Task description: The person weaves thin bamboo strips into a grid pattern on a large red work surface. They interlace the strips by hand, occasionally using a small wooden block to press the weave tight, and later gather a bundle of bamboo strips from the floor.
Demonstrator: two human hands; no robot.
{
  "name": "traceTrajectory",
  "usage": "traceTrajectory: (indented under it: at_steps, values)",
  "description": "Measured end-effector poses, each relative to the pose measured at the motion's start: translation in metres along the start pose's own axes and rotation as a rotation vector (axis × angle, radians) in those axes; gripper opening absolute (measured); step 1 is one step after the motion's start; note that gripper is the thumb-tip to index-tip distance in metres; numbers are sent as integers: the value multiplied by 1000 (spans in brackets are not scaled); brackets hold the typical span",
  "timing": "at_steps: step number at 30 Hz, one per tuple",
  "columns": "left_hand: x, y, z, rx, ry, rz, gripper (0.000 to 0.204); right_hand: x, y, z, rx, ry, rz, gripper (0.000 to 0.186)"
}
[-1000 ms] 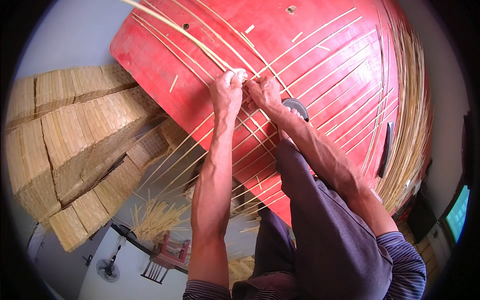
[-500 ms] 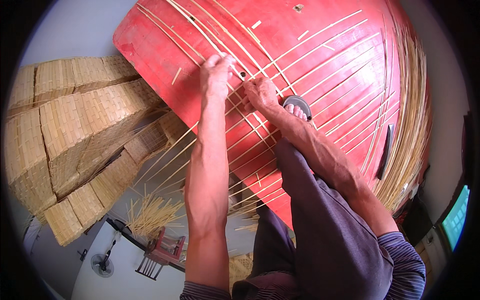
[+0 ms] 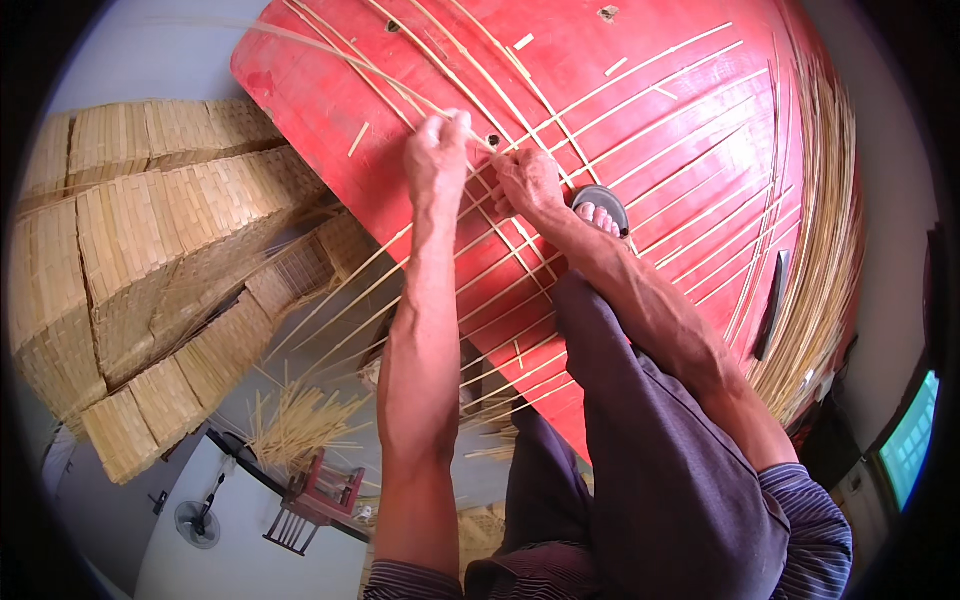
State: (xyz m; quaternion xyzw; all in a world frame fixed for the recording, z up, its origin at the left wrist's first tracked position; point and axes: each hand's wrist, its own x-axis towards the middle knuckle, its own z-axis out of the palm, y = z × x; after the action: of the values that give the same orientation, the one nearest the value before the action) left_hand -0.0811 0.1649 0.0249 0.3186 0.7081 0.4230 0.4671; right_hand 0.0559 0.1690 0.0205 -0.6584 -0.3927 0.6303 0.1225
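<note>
Two hands [image 3: 437,160] [image 3: 530,183] hold a strip [image 3: 385,79] right of woven baskets [image 3: 180,225], insides unclear.

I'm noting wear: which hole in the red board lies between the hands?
The dark hole between the left hand and right hand; the two others that show clearly lie farther up the red board, near the picture's top edge.

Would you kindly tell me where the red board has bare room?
The board is bare near its top, right of the topmost hole and above the strips; also along its left edge, outside the strips, around one scrap. It is crowded around the left hand and right hand, and at the right, by the bundle.
</note>
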Motion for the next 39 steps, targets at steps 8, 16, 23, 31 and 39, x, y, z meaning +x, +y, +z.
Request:
traceTrajectory:
  at_steps: [8,16,23,31,39]
  values:
    - [36,4,-27,-287,284,-355,48,-7,-3,28,3,-114,84,33]
    - [31,15,-18,-470,170,-444,55,-5,-5,16,-78,-58,32,34]
    - [16,-6,-24,-364,69,-411,45,-8,0,28,-109,-66,2,34]
    - [0,-5,-8,-148,-33,-212,27,-6,-4,18,-123,-1,-18,36]
    - [-15,-21,-19,-90,-112,-177,36,-4,-1,28,-101,-35,26,34]
